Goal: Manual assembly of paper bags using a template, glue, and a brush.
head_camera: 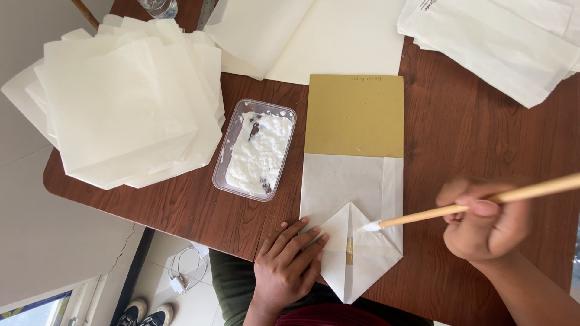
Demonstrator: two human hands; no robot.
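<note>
Paste is what worries me most from where I sit. My right hand (486,226) has its fingers pinched around a wooden stick (483,202), and the stick's white, loaded tip rests on the right flap of the folded paper bag (353,241), which lies at the near edge of the surface (471,127) with a tan cardboard template (356,115) sticking out of its far end. My left hand (290,262) lies flat, fingers spread and holding nothing, pressing down the left flap of the folded bottom.

If the tip drags too far, I judge the paste could run past the flap onto the brown wood or seep through and stick the bag to the template inside. The pointed fold overhangs the near edge, so a slip of my left hand could let the folds spring open or shift the bag. The clear tub of white paste (255,151) sits just beside the bag's left edge; a careless reach could tip it toward the stack of white sheets (121,102).
</note>
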